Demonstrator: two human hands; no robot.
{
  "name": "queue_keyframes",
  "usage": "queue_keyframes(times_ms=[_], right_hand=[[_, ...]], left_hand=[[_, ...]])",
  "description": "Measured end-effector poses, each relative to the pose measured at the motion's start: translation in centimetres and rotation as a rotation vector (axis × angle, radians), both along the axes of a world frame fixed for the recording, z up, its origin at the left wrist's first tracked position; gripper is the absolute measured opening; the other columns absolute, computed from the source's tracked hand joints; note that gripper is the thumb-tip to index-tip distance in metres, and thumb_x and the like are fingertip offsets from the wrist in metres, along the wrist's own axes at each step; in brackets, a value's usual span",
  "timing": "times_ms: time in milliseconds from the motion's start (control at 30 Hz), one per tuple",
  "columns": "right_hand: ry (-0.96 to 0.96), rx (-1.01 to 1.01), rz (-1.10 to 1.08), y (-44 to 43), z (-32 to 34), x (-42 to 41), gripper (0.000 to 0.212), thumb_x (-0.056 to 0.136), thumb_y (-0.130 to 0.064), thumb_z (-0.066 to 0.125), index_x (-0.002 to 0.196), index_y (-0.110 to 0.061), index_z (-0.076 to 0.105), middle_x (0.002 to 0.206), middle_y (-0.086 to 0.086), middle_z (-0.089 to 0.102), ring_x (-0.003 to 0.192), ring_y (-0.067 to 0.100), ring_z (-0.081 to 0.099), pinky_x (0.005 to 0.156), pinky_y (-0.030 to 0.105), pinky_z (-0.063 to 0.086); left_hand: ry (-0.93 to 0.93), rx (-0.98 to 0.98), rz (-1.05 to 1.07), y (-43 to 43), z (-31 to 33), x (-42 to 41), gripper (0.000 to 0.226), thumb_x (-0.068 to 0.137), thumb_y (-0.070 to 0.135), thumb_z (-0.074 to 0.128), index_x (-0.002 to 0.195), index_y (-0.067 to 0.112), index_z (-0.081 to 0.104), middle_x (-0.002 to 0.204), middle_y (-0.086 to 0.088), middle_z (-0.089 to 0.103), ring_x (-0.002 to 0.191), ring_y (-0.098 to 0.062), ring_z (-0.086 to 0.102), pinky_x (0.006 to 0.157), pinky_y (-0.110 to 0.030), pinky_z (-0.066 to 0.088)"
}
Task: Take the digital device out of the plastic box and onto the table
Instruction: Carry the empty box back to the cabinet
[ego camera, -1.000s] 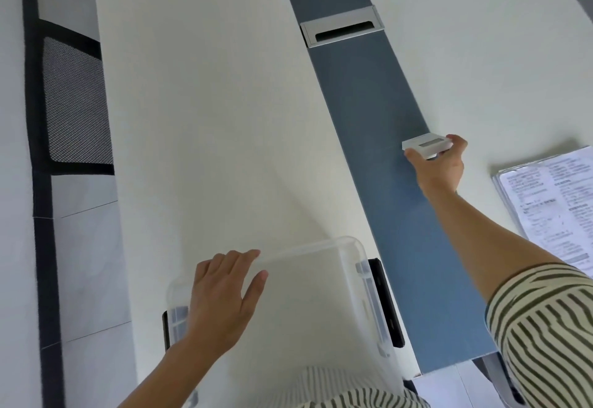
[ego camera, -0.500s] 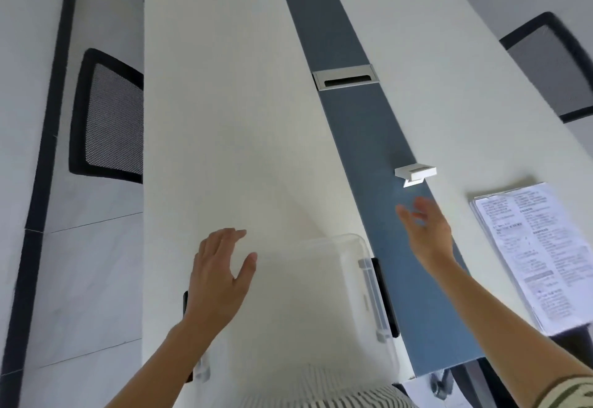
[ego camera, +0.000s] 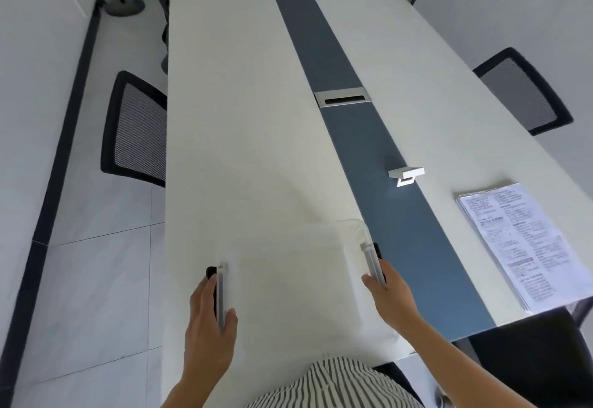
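The small white digital device point(ego camera: 406, 175) stands by itself on the blue centre strip of the long table point(ego camera: 244, 138), well beyond my hands. The clear plastic box point(ego camera: 298, 266) with its lid on sits at the near table edge in front of me. My left hand point(ego camera: 210, 317) grips the box's left side at its black latch. My right hand point(ego camera: 390, 295) holds the right side at the other latch. Nothing shows inside the box.
A stapled printed document point(ego camera: 526, 244) lies on the table at the right. A metal cable slot point(ego camera: 342, 98) is set in the blue strip farther away. Black mesh chairs stand at the left point(ego camera: 134, 128) and right point(ego camera: 523, 89) of the table.
My right hand let go of the device on the blue strip and came back to the box's right latch. My left hand slid from the lid to the left latch.
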State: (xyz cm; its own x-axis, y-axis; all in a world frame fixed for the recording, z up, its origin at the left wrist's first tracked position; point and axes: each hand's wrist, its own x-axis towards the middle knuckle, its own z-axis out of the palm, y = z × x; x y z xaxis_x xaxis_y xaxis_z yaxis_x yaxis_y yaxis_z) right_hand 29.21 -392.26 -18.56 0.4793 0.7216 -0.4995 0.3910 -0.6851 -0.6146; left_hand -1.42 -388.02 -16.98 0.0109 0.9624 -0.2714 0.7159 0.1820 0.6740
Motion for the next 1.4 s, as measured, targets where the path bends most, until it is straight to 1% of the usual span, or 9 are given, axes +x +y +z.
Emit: queue_keyframes(times_ms=[100, 133, 300, 467, 767, 933, 1100, 1233, 1400], right_hand=[[0.011, 0.048, 0.016, -0.2, 1.3, -0.3, 0.004, 0.091, -0.026, 0.05, 0.087, -0.027, 0.051, 0.063, -0.001, 0.044, 0.052, 0.016, 0.041, 0.051, 0.03, 0.036], [0.006, 0.07, 0.033, -0.4, 1.7, -0.5, 0.013, 0.091, -0.025, 0.05, 0.079, -0.03, 0.048, 0.06, 0.001, 0.043, 0.051, 0.016, 0.039, 0.051, 0.032, 0.035], [0.055, 0.124, 0.18, -2.4, 3.5, -1.2, 0.011, 0.089, -0.025, 0.053, 0.083, -0.032, 0.046, 0.071, -0.001, 0.055, 0.051, 0.018, 0.046, 0.052, 0.033, 0.043], [0.148, 0.11, 0.411, -4.7, 4.8, -4.7, 0.027, 0.087, -0.019, 0.057, 0.069, -0.036, 0.049, 0.06, -0.004, 0.047, 0.052, 0.019, 0.043, 0.055, 0.036, 0.041], [0.301, 0.078, 0.718, -8.0, 6.9, -16.1, 0.02, 0.088, -0.015, 0.059, 0.083, -0.035, 0.055, 0.045, -0.021, 0.05, 0.039, 0.003, 0.04, 0.05, 0.024, 0.035], [0.332, 0.08, 0.772, -8.1, 8.3, -24.5, 0.018, 0.088, -0.017, 0.06, 0.1, -0.03, 0.064, 0.054, -0.012, 0.056, 0.046, 0.012, 0.046, 0.046, 0.023, 0.039], [0.33, 0.089, 0.773, -8.6, 8.3, -35.5, 0.02, 0.087, -0.018, 0.061, 0.106, -0.024, 0.066, 0.069, -0.007, 0.068, 0.059, 0.017, 0.059, 0.054, 0.028, 0.047], [0.364, 0.095, 0.706, -8.7, 8.2, -43.0, 0.019, 0.087, -0.016, 0.061, 0.102, -0.027, 0.066, 0.051, -0.022, 0.06, 0.049, 0.006, 0.05, 0.054, 0.029, 0.042], [0.364, 0.11, 0.591, -6.1, 9.0, -47.8, 0.026, 0.086, -0.017, 0.062, 0.107, -0.032, 0.064, 0.052, -0.023, 0.06, 0.046, 0.004, 0.051, 0.054, 0.027, 0.043]], left_hand=[[-0.026, -0.117, 0.126, -0.1, 0.4, 0.4, 0.045, 0.088, 0.013, 0.054, 0.132, 0.013, 0.046, 0.134, -0.009, 0.046, 0.088, -0.021, 0.055, 0.072, -0.032, 0.044], [-0.032, -0.139, 0.147, -0.4, 0.6, 0.4, 0.043, 0.087, 0.013, 0.054, 0.13, 0.013, 0.048, 0.127, -0.009, 0.05, 0.084, -0.021, 0.056, 0.069, -0.031, 0.044], [-0.079, -0.123, 0.292, -4.9, 3.0, -1.9, 0.039, 0.086, 0.014, 0.054, 0.124, 0.018, 0.051, 0.113, -0.002, 0.051, 0.077, -0.011, 0.057, 0.057, -0.025, 0.042], [-0.185, -0.115, 0.585, -14.3, 4.3, -5.3, 0.027, 0.084, 0.01, 0.057, 0.098, 0.032, 0.053, 0.104, -0.004, 0.053, 0.075, -0.023, 0.059, 0.058, -0.032, 0.046], [-0.179, -0.098, 0.952, -27.8, 5.8, -13.9, 0.019, 0.079, 0.008, 0.061, 0.093, 0.022, 0.06, 0.08, -0.007, 0.052, 0.059, -0.025, 0.052, 0.053, -0.035, 0.045], [-0.231, -0.039, 1.072, -30.8, 6.3, -20.2, 0.02, 0.079, 0.012, 0.062, 0.096, 0.024, 0.061, 0.082, -0.008, 0.056, 0.06, -0.024, 0.053, 0.051, -0.033, 0.045], [-0.25, 0.015, 1.113, -31.5, 7.0, -30.5, 0.017, 0.079, 0.013, 0.064, 0.093, 0.022, 0.063, 0.078, -0.007, 0.057, 0.059, -0.023, 0.052, 0.054, -0.034, 0.046], [-0.248, 0.048, 1.082, -29.9, 8.5, -38.8, 0.016, 0.079, 0.008, 0.064, 0.089, 0.021, 0.066, 0.075, -0.007, 0.062, 0.058, -0.023, 0.053, 0.054, -0.036, 0.047], [-0.311, 0.048, 0.992, -23.8, 9.1, -45.8, 0.017, 0.08, 0.004, 0.066, 0.091, 0.017, 0.067, 0.07, -0.005, 0.059, 0.058, -0.022, 0.05, 0.055, -0.032, 0.044]])
